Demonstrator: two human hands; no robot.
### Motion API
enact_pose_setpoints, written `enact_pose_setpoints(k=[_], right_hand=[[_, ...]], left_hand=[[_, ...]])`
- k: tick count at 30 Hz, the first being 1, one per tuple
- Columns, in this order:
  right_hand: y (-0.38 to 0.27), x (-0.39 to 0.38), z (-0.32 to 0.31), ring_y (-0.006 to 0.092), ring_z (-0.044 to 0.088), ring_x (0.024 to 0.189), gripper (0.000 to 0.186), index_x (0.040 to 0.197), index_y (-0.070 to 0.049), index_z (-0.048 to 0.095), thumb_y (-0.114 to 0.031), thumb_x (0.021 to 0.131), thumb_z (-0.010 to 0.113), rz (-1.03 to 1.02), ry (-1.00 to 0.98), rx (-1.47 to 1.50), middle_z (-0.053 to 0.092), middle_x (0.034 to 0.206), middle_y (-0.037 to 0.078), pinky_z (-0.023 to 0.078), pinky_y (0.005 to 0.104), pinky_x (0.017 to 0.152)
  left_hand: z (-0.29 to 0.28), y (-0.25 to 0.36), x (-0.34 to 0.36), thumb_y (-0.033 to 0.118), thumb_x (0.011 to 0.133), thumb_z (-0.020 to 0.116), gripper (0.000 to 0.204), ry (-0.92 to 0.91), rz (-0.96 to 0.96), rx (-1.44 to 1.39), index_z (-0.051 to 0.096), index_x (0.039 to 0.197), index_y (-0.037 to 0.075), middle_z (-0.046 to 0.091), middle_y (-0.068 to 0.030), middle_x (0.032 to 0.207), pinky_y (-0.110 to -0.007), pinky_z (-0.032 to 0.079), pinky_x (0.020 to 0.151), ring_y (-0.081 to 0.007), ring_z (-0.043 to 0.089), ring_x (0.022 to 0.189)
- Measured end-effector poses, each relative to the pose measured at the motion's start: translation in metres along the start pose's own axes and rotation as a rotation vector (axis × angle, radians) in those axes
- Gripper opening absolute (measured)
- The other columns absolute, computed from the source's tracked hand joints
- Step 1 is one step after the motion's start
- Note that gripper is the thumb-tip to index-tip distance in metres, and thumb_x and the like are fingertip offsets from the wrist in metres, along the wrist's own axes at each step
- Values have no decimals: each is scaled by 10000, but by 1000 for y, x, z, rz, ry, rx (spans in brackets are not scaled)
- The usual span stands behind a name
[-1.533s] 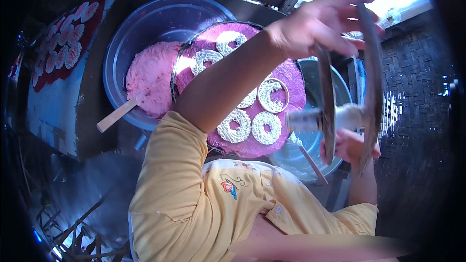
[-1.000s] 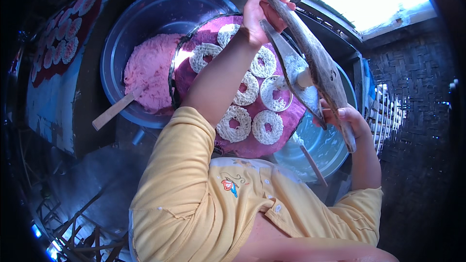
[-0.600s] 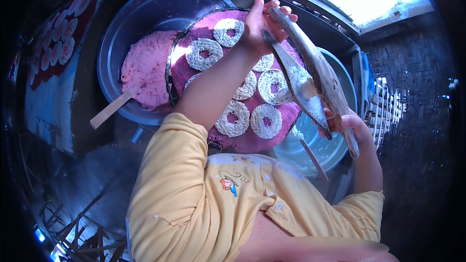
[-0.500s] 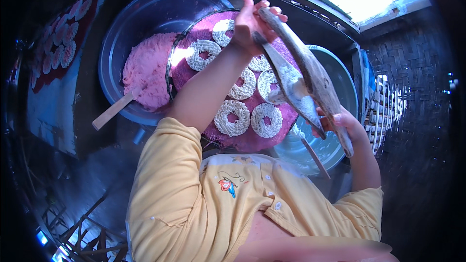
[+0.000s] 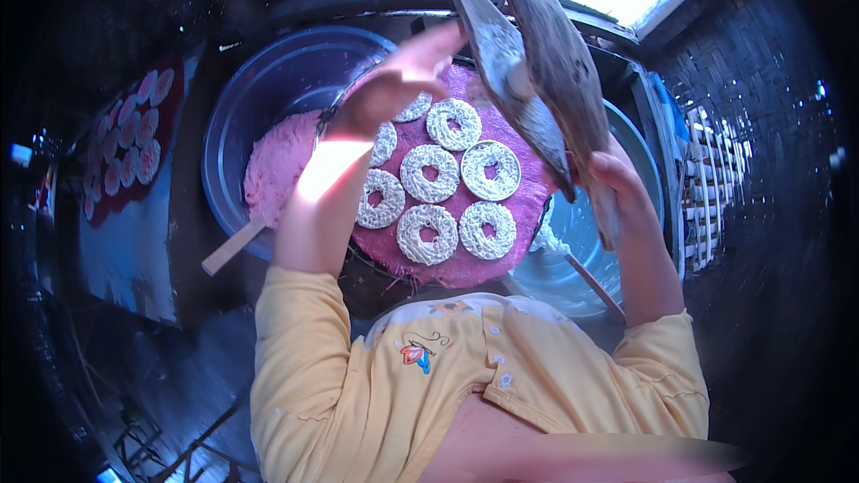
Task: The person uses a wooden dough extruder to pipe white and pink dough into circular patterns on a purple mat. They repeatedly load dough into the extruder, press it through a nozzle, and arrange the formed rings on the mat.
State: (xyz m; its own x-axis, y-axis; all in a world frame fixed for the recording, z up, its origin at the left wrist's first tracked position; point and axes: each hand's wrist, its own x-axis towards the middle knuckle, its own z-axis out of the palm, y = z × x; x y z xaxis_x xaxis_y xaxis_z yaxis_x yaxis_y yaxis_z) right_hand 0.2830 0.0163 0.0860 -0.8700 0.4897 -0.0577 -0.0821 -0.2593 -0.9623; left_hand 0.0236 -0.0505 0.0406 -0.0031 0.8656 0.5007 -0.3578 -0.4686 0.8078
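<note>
My right hand [image 5: 619, 174] is wrapped round the near end of a wooden hand press [image 5: 564, 58], two long weathered pieces held aslant in the air. A small pale cylinder sits between the pieces. My left hand [image 5: 394, 89], partly smeared by motion, has its fingers stretched toward the press; whether they touch it I cannot tell. Below lies a round tray covered with pink-purple cloth [image 5: 461, 275]. Several white lacy dough rings [image 5: 428, 234] rest on it, and one ring [image 5: 490, 170] has a smooth rim round it. My left hand and forearm hide the tray's far left part.
Left of the tray stands a blue basin [image 5: 219, 156] with pink dough [image 5: 279, 156] and a wooden paddle [image 5: 233, 246]. A teal basin [image 5: 653, 161] at the right holds white dough [image 5: 546, 239] and a stick [image 5: 595, 284]. More rings [image 5: 134, 130] lie on red cloth at far left.
The press has risen toward the top of the view and stands steeper. My left hand has come away from its far end, moving left and down. My right hand still grips the near end.
</note>
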Motion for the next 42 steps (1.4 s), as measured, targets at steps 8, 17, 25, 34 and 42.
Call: enact_pose_setpoints(k=[8,17,25,34,42], right_hand=[[43,24,-30,128,593,790,343,1069,-54,660,-324,859,637,-159,141,-598,609,877,60,478,264,658],[95,11,-41,278,618,829,218,741,-75,683,-289,763,652,241,431,-1223,624,844,85,480,398,737],[93,19,-33,259,620,835,180,711,-73,679,-246,710,630,285,412,-1270,627,832,82,489,387,731],[73,26,-30,234,622,804,165,668,-82,669,-244,666,642,224,441,-1335,622,801,63,496,372,725],[79,31,-31,246,631,796,176,687,-67,675,-241,667,650,279,343,-1389,635,805,80,502,375,731]], left_hand=[[18,-14,-69,201,741,727,481,573,-60,172,451,1096,31,491,-91,1037,-411,312,1054,-213,494,1016],[36,62,-163,167,755,742,306,731,226,449,444,814,128,463,15,726,-503,287,1065,-134,531,788],[47,83,-168,200,776,737,295,761,276,580,450,818,148,468,38,671,-503,295,1076,-110,545,775],[44,84,-171,179,799,707,284,705,311,576,425,781,149,455,31,664,-514,297,1071,-99,529,757],[49,84,-172,196,805,705,282,751,295,550,427,791,152,448,32,665,-503,309,1069,-95,528,760]])
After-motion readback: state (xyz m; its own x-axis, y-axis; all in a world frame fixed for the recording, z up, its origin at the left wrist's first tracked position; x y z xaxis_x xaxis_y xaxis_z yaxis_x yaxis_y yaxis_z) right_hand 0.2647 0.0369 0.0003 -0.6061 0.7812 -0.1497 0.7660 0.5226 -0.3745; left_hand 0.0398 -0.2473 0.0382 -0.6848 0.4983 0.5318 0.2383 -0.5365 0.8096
